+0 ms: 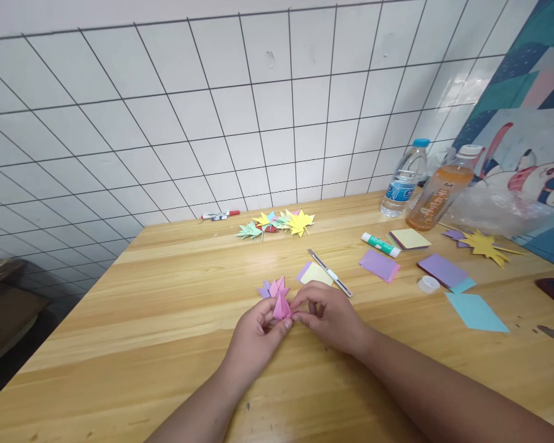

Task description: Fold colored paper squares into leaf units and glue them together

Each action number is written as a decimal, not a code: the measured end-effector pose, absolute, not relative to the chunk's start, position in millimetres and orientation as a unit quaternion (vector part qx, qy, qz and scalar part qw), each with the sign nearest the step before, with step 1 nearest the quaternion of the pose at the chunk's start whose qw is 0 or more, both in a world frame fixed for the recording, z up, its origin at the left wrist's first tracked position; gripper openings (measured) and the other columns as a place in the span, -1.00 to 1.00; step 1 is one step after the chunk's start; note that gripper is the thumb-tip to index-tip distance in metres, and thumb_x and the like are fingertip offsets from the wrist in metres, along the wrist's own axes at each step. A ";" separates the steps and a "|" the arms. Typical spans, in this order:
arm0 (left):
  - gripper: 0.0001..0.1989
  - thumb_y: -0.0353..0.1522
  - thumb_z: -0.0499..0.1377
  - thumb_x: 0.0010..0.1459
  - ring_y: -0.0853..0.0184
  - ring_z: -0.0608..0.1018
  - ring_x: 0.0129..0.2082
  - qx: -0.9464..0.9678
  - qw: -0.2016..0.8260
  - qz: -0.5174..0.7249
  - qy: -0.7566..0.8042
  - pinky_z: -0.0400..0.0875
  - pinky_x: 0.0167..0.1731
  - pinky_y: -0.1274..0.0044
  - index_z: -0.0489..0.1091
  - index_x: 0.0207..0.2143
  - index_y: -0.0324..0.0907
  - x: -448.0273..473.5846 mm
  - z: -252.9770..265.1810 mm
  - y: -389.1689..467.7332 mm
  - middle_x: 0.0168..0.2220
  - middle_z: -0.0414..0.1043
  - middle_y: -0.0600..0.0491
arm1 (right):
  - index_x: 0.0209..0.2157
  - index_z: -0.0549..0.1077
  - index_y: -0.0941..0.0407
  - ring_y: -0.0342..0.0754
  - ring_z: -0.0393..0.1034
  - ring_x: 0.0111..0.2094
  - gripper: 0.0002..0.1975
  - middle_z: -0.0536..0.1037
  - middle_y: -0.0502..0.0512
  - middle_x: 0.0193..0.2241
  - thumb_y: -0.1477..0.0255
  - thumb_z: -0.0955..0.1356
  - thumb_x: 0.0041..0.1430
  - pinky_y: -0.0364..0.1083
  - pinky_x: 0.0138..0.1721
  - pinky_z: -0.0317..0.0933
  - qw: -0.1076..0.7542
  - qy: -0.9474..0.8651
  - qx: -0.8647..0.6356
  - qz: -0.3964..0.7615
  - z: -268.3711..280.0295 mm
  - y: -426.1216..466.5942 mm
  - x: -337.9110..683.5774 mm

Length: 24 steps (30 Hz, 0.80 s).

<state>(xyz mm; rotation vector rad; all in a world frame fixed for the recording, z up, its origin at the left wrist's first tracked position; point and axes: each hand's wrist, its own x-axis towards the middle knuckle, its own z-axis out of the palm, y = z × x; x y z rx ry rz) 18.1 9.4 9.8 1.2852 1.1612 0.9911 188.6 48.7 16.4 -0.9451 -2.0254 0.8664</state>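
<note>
A small piece of folded pink paper [281, 307] is held over the table between my two hands. My left hand [257, 329] grips it from the left, thumb in front and fingers behind. From the right, my right hand [329, 312] pinches its lower right edge between thumb and fingertips. Just behind it lie folded pink and purple paper pieces [273, 287] with pointed tips. A utility knife [331, 273] rests beyond my right hand, partly over small purple and yellow paper sheets [314, 272].
Folded paper leaves [299, 222] and markers [220, 215] lie near the tiled wall. To the right are a glue stick [381, 245], its white cap [428, 283], paper stacks [410, 239], a blue sheet [477, 312], a water bottle [404, 181] and an orange drink bottle [443, 191].
</note>
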 end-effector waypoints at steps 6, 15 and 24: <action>-0.62 -0.28 0.24 0.00 0.33 0.52 -0.40 0.521 0.550 0.420 0.499 0.34 -0.40 0.57 0.38 -0.12 -0.23 18.1 12.9 10.1 -0.39 0.52 0.02 | -0.39 0.48 0.10 -0.22 0.21 -0.52 -0.94 0.47 0.01 -0.39 0.49 0.40 0.00 -0.21 -0.48 0.12 0.371 -0.781 -0.354 0.355 15.1 47.6 187.3; -0.66 -0.28 0.26 -0.05 0.32 0.51 -0.36 0.534 0.526 0.424 0.508 0.35 -0.33 0.56 0.39 -0.19 -0.20 18.5 11.4 10.1 -0.34 0.50 0.01 | -0.44 0.48 0.10 -0.23 0.18 -0.56 -0.96 0.39 -0.04 -0.48 0.51 0.40 -0.02 -0.22 -0.51 0.09 0.347 -0.777 -0.391 0.350 8.3 50.8 187.7; -0.72 -0.28 0.26 -0.04 0.40 0.45 -0.49 0.535 0.503 0.426 0.529 0.28 -0.45 0.60 0.38 -0.27 -0.22 17.2 11.1 11.1 -0.51 0.44 0.08 | -0.46 0.47 0.12 -0.22 0.18 -0.55 -0.95 0.38 -0.04 -0.51 0.45 0.41 -0.03 -0.22 -0.51 0.09 0.342 -0.759 -0.414 0.369 11.6 50.9 187.9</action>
